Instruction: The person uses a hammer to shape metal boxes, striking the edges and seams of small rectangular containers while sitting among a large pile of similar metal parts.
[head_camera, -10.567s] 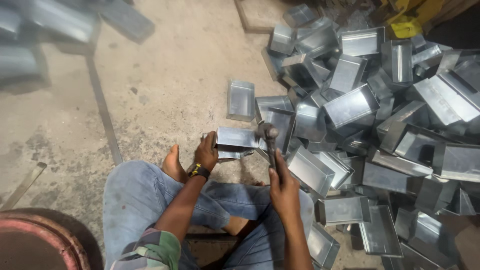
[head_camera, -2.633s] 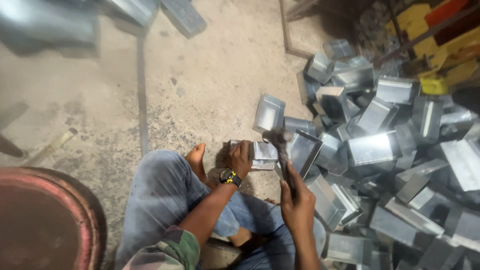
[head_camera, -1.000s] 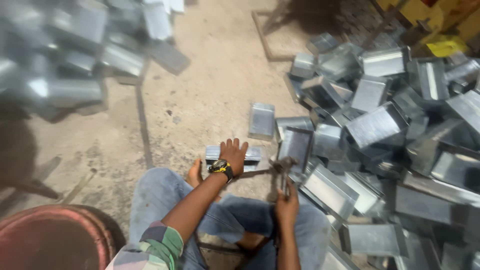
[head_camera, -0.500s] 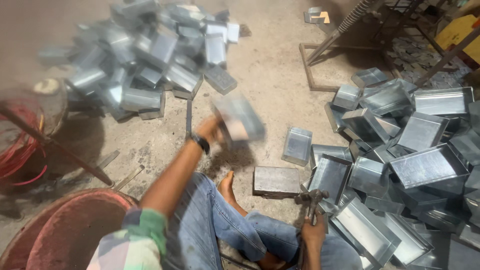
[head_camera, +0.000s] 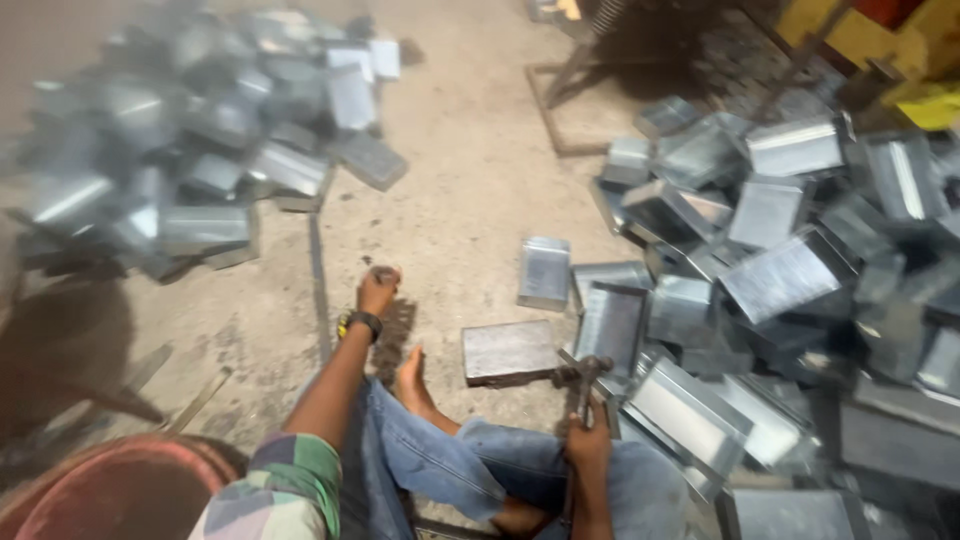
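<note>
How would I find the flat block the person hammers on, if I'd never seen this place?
Start at the big heap of shiny metal boxes on the right side of the floor. At its near edge, just ahead of the person's bare foot, lies a flat block, with the hammer from the right hand beside it. Unlike the bright, hollow boxes, it is dark, dull and solid.

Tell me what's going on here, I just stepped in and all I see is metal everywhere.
A person sits on the concrete floor among piles of grey sheet-metal trays. Their right hand grips a hammer whose head rests by a flat steel block in front of their bare foot. Their left hand, with a wristband, is stretched out with nothing in it, toward a second heap of trays on the left.
</note>
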